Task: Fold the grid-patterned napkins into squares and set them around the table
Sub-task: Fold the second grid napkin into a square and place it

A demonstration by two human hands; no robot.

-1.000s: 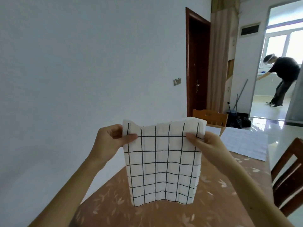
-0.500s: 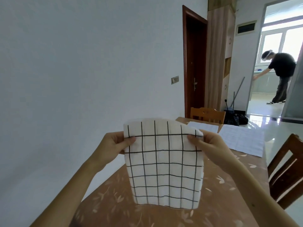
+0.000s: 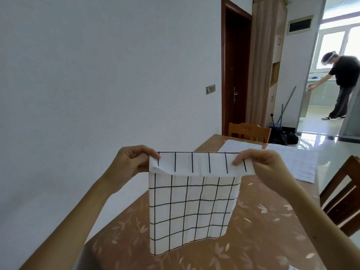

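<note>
I hold a white napkin with a black grid (image 3: 191,207) in the air above the brown leaf-patterned table (image 3: 253,230). My left hand (image 3: 130,162) pinches its top left corner and my right hand (image 3: 259,164) pinches its top right corner. The top edge is turned over towards me as a narrow flap, and the rest hangs down with its lower edge near the tabletop. Two more grid napkins lie flat at the far end of the table, one (image 3: 239,146) in the middle and one (image 3: 298,162) to the right.
A white wall runs along the table's left side. A wooden chair (image 3: 249,131) stands at the far end and a darker chair (image 3: 344,195) at the right. A person (image 3: 342,84) bends over in the bright room beyond the doorway.
The napkin's top edge has been turned over towards me into a narrow flap, and both hands have moved wider apart along it. The view has tilted down a little.
</note>
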